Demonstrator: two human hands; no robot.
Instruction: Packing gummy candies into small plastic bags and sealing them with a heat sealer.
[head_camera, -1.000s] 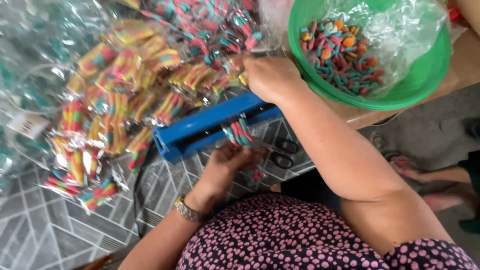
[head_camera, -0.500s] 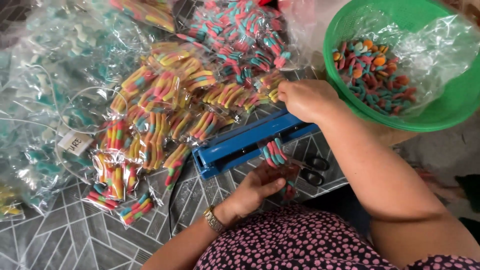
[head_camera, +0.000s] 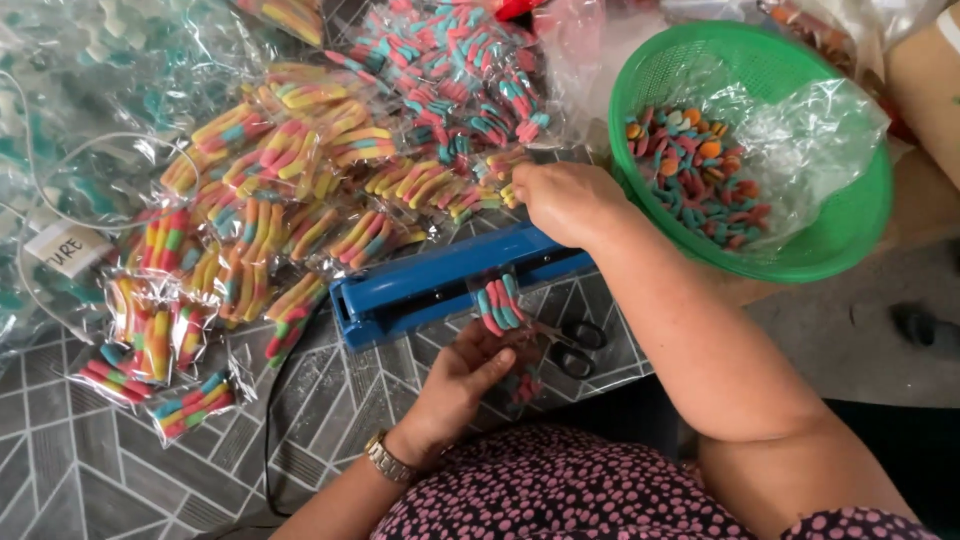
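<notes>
Nearest you, your left hand (head_camera: 462, 372) cups a small clear bag of pink-and-teal gummy worms (head_camera: 499, 306), fingers loosely curled under it, its open top fed into the blue heat sealer (head_camera: 440, 283). Keep the bag mouth flat and straight in the bar, candy pulled back from the seam, so the seal comes out clean. Just beyond, your right hand (head_camera: 562, 200) rests closed over the sealer's far end, pressing down — whether it grips anything else, I cannot tell. Black scissors (head_camera: 572, 345) lie right of your left hand. Farther out sit piles of sealed candy bags (head_camera: 290, 190) and, past your right hand, a green basket (head_camera: 850, 240) of loose gummies. The seam itself is hidden under the bar.
</notes>
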